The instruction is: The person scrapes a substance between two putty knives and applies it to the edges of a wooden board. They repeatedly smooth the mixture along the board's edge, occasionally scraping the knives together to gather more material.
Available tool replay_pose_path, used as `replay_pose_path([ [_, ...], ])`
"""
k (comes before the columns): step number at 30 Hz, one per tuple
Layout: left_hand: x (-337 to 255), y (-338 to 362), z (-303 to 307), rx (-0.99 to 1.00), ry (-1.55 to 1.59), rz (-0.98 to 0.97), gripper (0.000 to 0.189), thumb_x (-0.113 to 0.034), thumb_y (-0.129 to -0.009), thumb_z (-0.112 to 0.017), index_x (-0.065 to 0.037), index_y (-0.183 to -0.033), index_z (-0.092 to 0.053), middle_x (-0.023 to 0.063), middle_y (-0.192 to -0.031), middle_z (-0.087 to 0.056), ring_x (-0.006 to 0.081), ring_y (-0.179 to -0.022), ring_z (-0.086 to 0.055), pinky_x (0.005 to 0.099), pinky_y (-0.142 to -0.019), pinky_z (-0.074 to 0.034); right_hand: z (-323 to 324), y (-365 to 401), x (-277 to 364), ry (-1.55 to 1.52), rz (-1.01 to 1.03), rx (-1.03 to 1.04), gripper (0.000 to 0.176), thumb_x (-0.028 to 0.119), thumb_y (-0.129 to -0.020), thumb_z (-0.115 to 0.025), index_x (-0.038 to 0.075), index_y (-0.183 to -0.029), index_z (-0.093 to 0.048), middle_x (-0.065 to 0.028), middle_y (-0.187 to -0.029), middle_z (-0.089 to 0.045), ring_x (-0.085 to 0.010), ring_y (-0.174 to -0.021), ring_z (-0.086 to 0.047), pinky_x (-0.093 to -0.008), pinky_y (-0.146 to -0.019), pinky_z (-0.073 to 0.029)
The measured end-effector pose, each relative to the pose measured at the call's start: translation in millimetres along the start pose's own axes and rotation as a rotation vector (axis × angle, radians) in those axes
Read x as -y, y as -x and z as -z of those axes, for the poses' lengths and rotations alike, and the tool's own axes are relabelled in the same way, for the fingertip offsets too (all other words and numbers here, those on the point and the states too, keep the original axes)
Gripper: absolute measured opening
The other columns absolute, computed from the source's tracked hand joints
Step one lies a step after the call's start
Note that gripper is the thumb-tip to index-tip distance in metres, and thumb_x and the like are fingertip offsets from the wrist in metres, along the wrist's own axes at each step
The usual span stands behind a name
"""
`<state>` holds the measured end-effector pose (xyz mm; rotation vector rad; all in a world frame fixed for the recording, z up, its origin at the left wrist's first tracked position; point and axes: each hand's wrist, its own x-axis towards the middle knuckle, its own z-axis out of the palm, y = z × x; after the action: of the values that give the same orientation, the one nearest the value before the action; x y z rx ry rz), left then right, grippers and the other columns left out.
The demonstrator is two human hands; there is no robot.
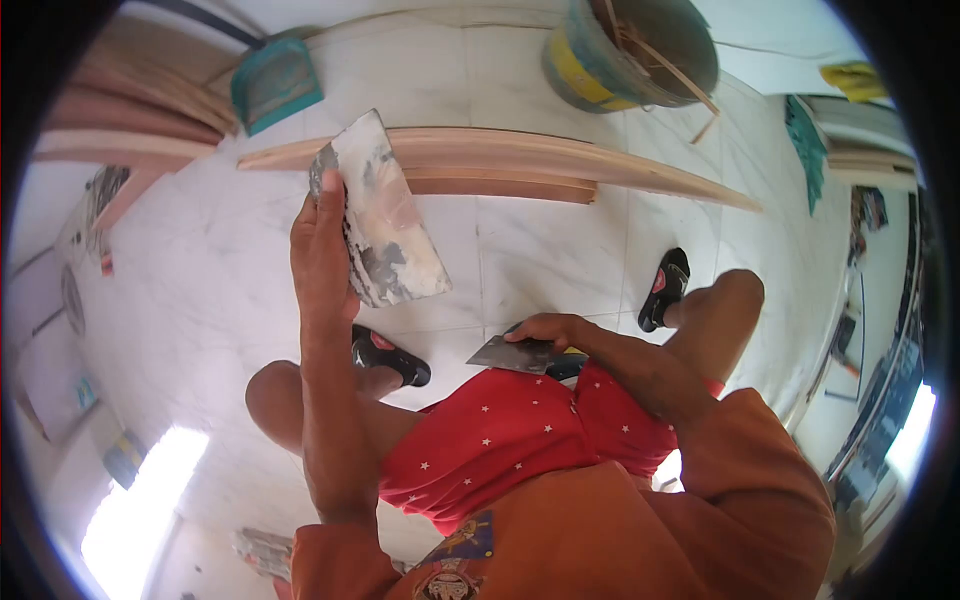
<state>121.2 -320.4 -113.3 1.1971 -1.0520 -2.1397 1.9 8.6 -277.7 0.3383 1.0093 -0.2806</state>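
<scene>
Two tools gripped, smeared board point(385, 215) in left hand point(322, 250), putty knife point(510, 353) in right hand point(550, 328); apparently loading stage, needing blade brought to board.

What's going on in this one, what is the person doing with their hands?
A person sits low over a tiled floor. The left hand holds up a flat board smeared with grey and white filler. The right hand holds a scraper low by the red shorts, its blade apart from the board. Long wooden planks lie on the floor ahead, with a bucket and a teal dustpan beyond them.
</scene>
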Motion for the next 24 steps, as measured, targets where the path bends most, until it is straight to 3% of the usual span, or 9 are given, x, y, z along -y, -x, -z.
replay_pose_path([
  [2, -3, -1, -5, 0.057, 0.007, 0.011, 0.050, -0.041, -0.105, -0.057, 0.002, -0.129, -0.062, 0.0057, -0.108, -0.070, 0.0102, -0.091, -0.066, 0.0254, -0.079, -0.056, 1, -15, -3, -0.063, -0.015, 0.032, 0.035, 0.034, -0.098, -0.066, 0.002, -0.112, -0.067, -0.0043, -0.102, -0.070, -0.0161, -0.087, -0.068, -0.0365, -0.077, -0.057],
  [5, -8, 5, -14, 0.091, -0.037, 0.013, 0.050, -0.041, -0.108, -0.050, 0.002, -0.130, -0.060, 0.0056, -0.109, -0.069, 0.0108, -0.091, -0.066, 0.0263, -0.076, -0.055, 0, -7, -5, -0.099, -0.028, 0.008, 0.033, 0.030, -0.101, -0.062, 0.002, -0.118, -0.064, -0.0099, -0.115, -0.066, -0.0219, -0.105, -0.065, -0.0463, -0.088, -0.059],
  [8, -4, 18, -16, 0.120, -0.012, -0.007, 0.052, -0.043, -0.107, -0.053, 0.002, -0.131, -0.059, 0.0063, -0.110, -0.069, 0.0117, -0.092, -0.066, 0.0270, -0.078, -0.056, 0, 21, -11, -0.155, 0.075, -0.145, 0.034, 0.029, -0.101, -0.062, 0.001, -0.120, -0.063, -0.0110, -0.118, -0.064, -0.0254, -0.109, -0.063, -0.0543, -0.091, -0.058],
  [13, -8, 44, -15, 0.053, -0.028, -0.045, 0.052, -0.043, -0.105, -0.057, 0.003, -0.131, -0.059, 0.0070, -0.110, -0.069, 0.0125, -0.092, -0.067, 0.0278, -0.080, -0.056, 50, 8, -18, -0.328, 0.312, -0.085, 0.037, 0.029, -0.102, -0.061, -0.001, -0.125, -0.059, -0.0134, -0.125, -0.062, -0.0287, -0.110, -0.063, -0.0587, -0.093, -0.057],
  [15, -4, 53, -15, 0.035, -0.053, -0.079, 0.054, -0.044, -0.105, -0.056, 0.003, -0.131, -0.059, 0.0077, -0.110, -0.068, 0.0136, -0.092, -0.067, 0.0284, -0.080, -0.056, 67, 12, -6, -0.392, 0.437, -0.033, 0.037, 0.028, -0.102, -0.061, -0.001, -0.125, -0.059, -0.0131, -0.124, -0.063, -0.0274, -0.108, -0.064, -0.0559, -0.093, -0.058],
  [16, 1, 58, -13, 0.042, -0.051, -0.098, 0.053, -0.043, -0.105, -0.056, 0.003, -0.131, -0.059, 0.0079, -0.109, -0.068, 0.0140, -0.092, -0.067, 0.0286, -0.080, -0.056, 74, 16, 0, -0.389, 0.524, -0.014, 0.038, 0.028, -0.102, -0.062, -0.001, -0.126, -0.059, -0.0111, -0.123, -0.065, -0.0243, -0.108, -0.065, -0.0489, -0.096, -0.056],
  [19, 10, 68, -10, 0.055, -0.077, -0.120, 0.051, -0.042, -0.105, -0.056, 0.003, -0.129, -0.060, 0.0082, -0.108, -0.069, 0.0150, -0.093, -0.068, 0.0287, -0.080, -0.057, 56, 77, 19, -0.136, 0.766, -0.145, 0.039, 0.027, -0.102, -0.063, -0.001, -0.128, -0.059, -0.0098, -0.123, -0.066, -0.0211, -0.110, -0.064, -0.0430, -0.099, -0.053],
  [22, 20, 73, -20, 0.153, -0.075, -0.128, 0.048, -0.040, -0.105, -0.057, 0.003, -0.126, -0.061, 0.0076, -0.107, -0.069, 0.0147, -0.091, -0.069, 0.0286, -0.078, -0.057, 35, 130, 8, -0.152, 1.052, 0.111, 0.042, 0.026, -0.102, -0.063, -0.002, -0.132, -0.057, -0.0102, -0.125, -0.065, -0.0210, -0.112, -0.063, -0.0425, -0.101, -0.051],
  [24, 27, 74, -22, 0.198, -0.131, -0.200, 0.045, -0.039, -0.103, -0.059, 0.001, -0.124, -0.062, 0.0061, -0.105, -0.069, 0.0132, -0.086, -0.068, 0.0289, -0.075, -0.057, 21, 168, -9, -0.164, 1.192, 0.114, 0.045, 0.024, -0.102, -0.063, -0.003, -0.137, -0.053, -0.0101, -0.128, -0.063, -0.0216, -0.115, -0.062, -0.0431, -0.101, -0.052],
])
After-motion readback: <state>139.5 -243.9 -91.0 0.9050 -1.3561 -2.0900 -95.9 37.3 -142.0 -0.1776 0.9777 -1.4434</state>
